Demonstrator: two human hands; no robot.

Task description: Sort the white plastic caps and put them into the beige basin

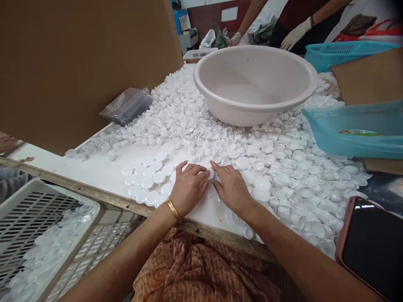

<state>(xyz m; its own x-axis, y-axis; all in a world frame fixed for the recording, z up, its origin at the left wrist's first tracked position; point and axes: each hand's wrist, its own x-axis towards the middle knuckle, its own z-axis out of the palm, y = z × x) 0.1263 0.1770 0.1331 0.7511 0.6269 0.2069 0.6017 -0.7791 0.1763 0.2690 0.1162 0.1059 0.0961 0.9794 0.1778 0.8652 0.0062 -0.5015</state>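
My left hand (190,184), with a gold bangle at its wrist, is closed with its fingertips at a small white plastic cap (211,174). From the other side my right hand (232,184) grips the same cap between thumb and fingers. The fingers partly cover it. Just left of my left hand, round white caps (147,181) lie flat, close together on the white tabletop (103,167). Loose white plastic pieces (185,113), some cup-shaped, are heaped beyond and to the right of my hands.
A large pale basin (252,107) stands on the heap. Blue trays (355,130) and a phone (371,247) are at right. A cardboard sheet (85,63) and a plastic packet (127,105) are at left. A white crate (94,209) sits below the edge. A co-worker's gloved hand (296,35) shows behind.
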